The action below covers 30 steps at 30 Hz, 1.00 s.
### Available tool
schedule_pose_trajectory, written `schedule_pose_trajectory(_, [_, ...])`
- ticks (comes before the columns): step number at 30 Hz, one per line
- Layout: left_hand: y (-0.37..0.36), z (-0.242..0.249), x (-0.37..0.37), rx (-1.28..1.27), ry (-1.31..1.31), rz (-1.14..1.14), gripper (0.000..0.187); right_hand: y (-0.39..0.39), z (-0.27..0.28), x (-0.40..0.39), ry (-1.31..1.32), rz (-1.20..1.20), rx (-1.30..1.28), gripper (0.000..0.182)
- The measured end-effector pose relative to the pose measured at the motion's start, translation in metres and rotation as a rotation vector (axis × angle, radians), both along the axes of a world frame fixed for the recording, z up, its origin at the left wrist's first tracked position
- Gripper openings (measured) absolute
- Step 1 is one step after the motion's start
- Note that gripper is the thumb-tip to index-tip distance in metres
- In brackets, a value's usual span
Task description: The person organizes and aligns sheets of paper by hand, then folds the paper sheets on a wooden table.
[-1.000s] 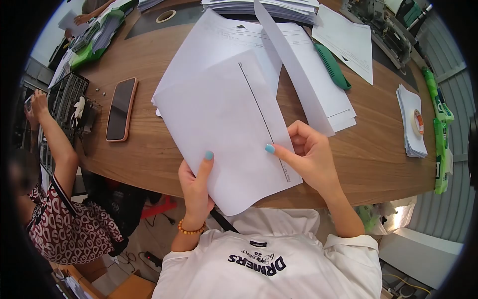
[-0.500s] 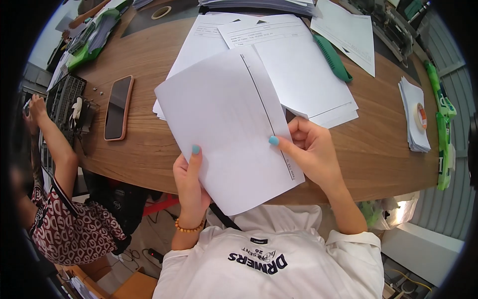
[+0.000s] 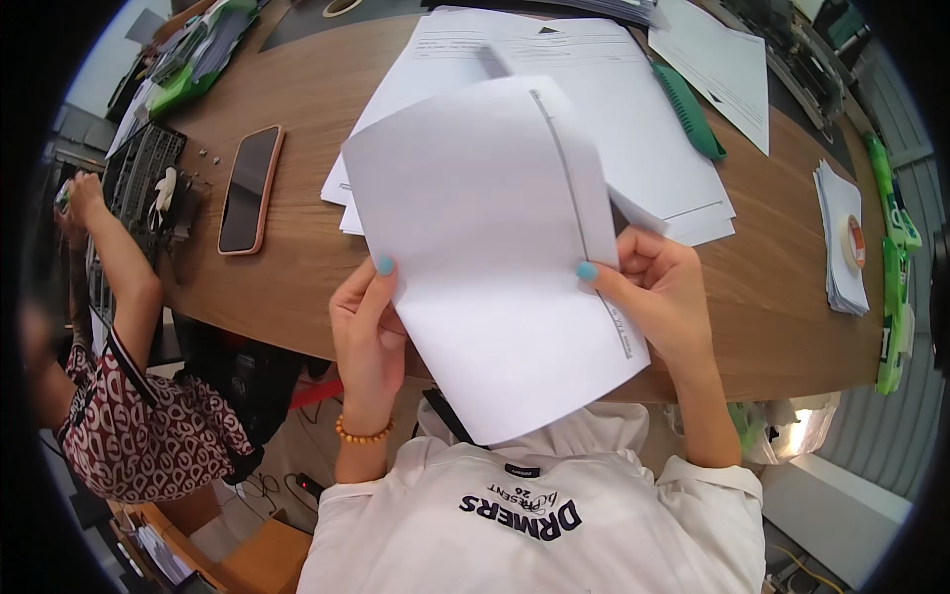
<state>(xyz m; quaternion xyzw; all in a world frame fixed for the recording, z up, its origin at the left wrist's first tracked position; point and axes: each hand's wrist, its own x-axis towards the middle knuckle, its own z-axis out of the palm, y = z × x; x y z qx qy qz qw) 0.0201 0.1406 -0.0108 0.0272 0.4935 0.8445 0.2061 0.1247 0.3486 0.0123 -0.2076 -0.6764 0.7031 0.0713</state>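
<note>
A white sheet of paper (image 3: 485,257) is held up over the table's near edge, with a dark printed line along its right side. My left hand (image 3: 369,317) pinches its left edge, thumb on top. On the right edge my right hand (image 3: 658,292) grips it, thumb over the printed line and fingers curled behind. The sheet bends across its middle between the two thumbs. Beyond it, printed sheets (image 3: 653,158) lie overlapping on the table, partly hidden by the held paper. A green box cutter (image 3: 688,111) rests on their right side.
A phone (image 3: 250,190) lies on the wooden table (image 3: 772,297) at left. At right, a tape roll (image 3: 852,242) sits on a stack of folded papers (image 3: 834,198). Another person's hand (image 3: 85,196) is by a keyboard (image 3: 139,178) at far left. More paper (image 3: 717,74) lies at the back right.
The sheet has shifted right in view and now bends more across its middle. My right hand has moved right with it; my left hand sits slightly higher on the left edge.
</note>
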Motion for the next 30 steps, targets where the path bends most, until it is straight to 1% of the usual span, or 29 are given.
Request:
schedule_pose_trajectory(1, [0.003, 0.004, -0.002, -0.067, 0.09, 0.027, 0.022, 0.001, 0.001, 0.0, 0.001, 0.014, 0.0, 0.01])
schedule_pose_trajectory(2, [0.001, 0.004, -0.007, -0.069, 0.089, 0.04, 0.022, 0.002, 0.002, 0.001, 0.012, 0.021, -0.005, 0.01])
schedule_pose_trajectory(4, [-0.008, 0.006, -0.018, -0.063, 0.095, -0.104, 0.022, 0.001, 0.003, 0.002, 0.021, 0.041, -0.015, 0.01])
schedule_pose_trajectory(5, [-0.008, 0.007, -0.019, -0.067, 0.095, -0.092, 0.022, -0.001, 0.003, 0.002, 0.038, 0.027, -0.018, 0.009])
schedule_pose_trajectory(8, [-0.008, 0.009, -0.023, -0.042, 0.036, -0.111, 0.022, -0.003, 0.005, 0.003, 0.061, 0.013, -0.014, 0.01])
schedule_pose_trajectory(10, [-0.009, 0.004, -0.027, 0.116, -0.091, -0.132, 0.023, 0.0, 0.004, 0.004, 0.062, 0.003, -0.007, 0.011])
schedule_pose_trajectory(11, [-0.007, 0.007, -0.03, 0.115, -0.093, -0.131, 0.023, 0.002, 0.003, 0.005, 0.051, 0.016, -0.005, 0.011])
schedule_pose_trajectory(13, [0.001, 0.017, -0.036, -0.029, 0.031, -0.138, 0.024, 0.003, 0.002, 0.007, 0.035, 0.032, -0.001, 0.012])
schedule_pose_trajectory(17, [0.004, 0.015, -0.035, 0.007, 0.009, -0.132, 0.024, 0.003, 0.001, 0.01, 0.053, 0.022, 0.037, 0.013])
schedule_pose_trajectory(19, [0.009, 0.02, -0.033, -0.027, -0.011, -0.023, 0.025, 0.003, 0.001, 0.011, 0.046, 0.02, 0.047, 0.013])
schedule_pose_trajectory(20, [0.008, 0.018, -0.037, -0.026, -0.012, -0.023, 0.025, 0.002, 0.001, 0.011, 0.044, 0.046, 0.026, 0.012])
schedule_pose_trajectory(22, [0.005, 0.013, -0.048, -0.107, 0.08, -0.05, 0.026, 0.001, 0.0, 0.012, 0.041, 0.075, 0.005, 0.012])
schedule_pose_trajectory(25, [0.005, 0.011, -0.047, -0.123, 0.046, -0.031, 0.029, 0.002, -0.004, 0.013, 0.071, 0.074, -0.006, 0.011])
schedule_pose_trajectory(26, [0.003, 0.007, -0.049, -0.123, 0.046, -0.031, 0.029, 0.004, -0.003, 0.014, 0.052, 0.065, 0.031, 0.011])
schedule_pose_trajectory(28, [-0.003, -0.001, -0.053, -0.134, 0.128, -0.062, 0.034, 0.005, -0.002, 0.013, 0.033, 0.052, 0.068, 0.01])
schedule_pose_trajectory(29, [0.005, 0.009, -0.048, -0.133, 0.127, -0.063, 0.034, 0.004, 0.0, 0.013, 0.04, 0.058, 0.053, 0.01])
schedule_pose_trajectory(30, [0.019, 0.025, -0.04, -0.109, 0.075, 0.009, 0.038, 0.004, 0.001, 0.013, 0.047, 0.064, 0.038, 0.01])
